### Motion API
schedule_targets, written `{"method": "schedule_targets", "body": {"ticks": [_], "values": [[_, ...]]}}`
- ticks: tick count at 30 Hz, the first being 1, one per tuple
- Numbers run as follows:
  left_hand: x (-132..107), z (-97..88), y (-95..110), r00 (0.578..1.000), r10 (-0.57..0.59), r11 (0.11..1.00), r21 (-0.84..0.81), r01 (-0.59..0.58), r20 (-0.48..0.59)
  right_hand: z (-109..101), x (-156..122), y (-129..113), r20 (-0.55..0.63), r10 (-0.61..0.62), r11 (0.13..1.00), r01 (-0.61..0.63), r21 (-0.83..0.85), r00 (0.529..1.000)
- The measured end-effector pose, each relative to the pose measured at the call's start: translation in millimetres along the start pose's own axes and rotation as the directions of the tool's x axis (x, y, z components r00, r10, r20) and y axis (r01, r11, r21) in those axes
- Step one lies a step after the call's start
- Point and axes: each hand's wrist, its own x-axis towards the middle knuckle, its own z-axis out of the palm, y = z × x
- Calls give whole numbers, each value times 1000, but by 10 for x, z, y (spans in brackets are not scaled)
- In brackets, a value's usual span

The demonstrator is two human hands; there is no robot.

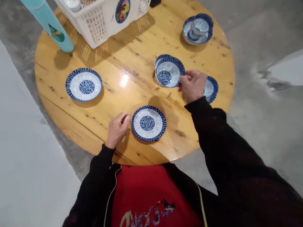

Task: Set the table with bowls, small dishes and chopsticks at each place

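Note:
My right hand (193,85) grips the rim of a tilted blue-and-white plate (169,72), holding it up just above the round wooden table (132,47); a second plate's edge shows right behind it. Under my right hand lies another blue-and-white plate (211,89), partly hidden. My left hand (117,129) rests on the table with its fingers curled, holding nothing, right beside a flat blue-and-white plate (148,123) near the front edge. A further plate (84,84) lies flat at the left.
A stack of blue-and-white bowls (198,29) sits at the far right of the table. A white plastic basket (104,15) stands at the back, and a turquoise plastic object (50,26) stands at the far left edge. Grey concrete floor surrounds the table.

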Motion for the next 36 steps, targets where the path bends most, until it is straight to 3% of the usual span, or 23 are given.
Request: {"method": "schedule_targets", "body": {"ticks": [6,12,14,21,28,36], "values": [[460,168,180,972,162,983,-116,-144,171,-90,-1246,-170,86,55,993,-63,96,995],[488,267,63,892,243,970,-96,-223,381,34,-1868,12,89,219,966,-229,117,972],[471,273,20,866,256,964,-49,-261,429,74,-1978,67,75,264,956,-271,111,961],[543,402,-70,838,270,912,152,-380,475,187,-2186,168,38,350,932,-352,87,936],[616,451,-91,797,307,860,206,-466,520,231,-2296,232,46,360,928,-363,86,932],[651,457,-91,791,321,849,211,-484,521,172,-2328,245,109,353,931,-361,61,929]]}}
